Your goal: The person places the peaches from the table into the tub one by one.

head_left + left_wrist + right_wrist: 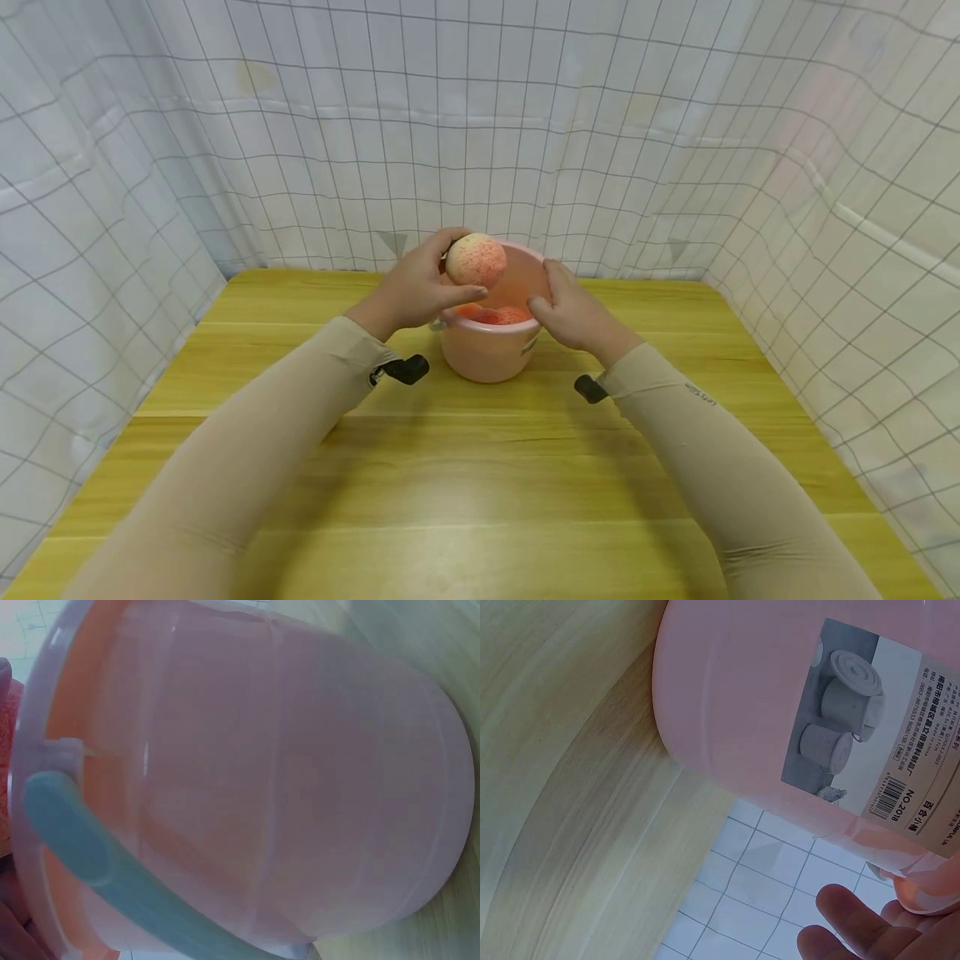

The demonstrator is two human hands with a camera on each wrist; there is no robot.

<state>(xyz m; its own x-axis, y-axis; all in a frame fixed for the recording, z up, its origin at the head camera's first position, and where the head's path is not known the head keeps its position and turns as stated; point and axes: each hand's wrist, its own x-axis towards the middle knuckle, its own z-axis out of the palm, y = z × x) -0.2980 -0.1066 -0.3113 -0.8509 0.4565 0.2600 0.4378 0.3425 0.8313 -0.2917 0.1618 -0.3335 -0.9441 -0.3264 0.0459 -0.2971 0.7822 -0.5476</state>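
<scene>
My left hand [420, 283] holds a peach [477, 260], pale yellow with red speckles, above the left side of a pink bucket [487, 350]. Inside the bucket, several red peaches [504, 316] show past the near rim; the bottom is hidden. My right hand [577, 315] grips the bucket's rim at the right, thumb toward the near side. Fingers [855, 922] of that hand appear beside the rim in the right wrist view. A grey-blue handle [135, 885] hangs down the bucket's side in the left wrist view, with a red peach edge [9, 757] beyond the rim.
The bucket stands upright on a yellow wooden table [450, 483], toward its back edge. A printed label [877, 735] is stuck on the bucket's side. White grid-patterned curtains [487, 125] enclose the table at the back and both sides.
</scene>
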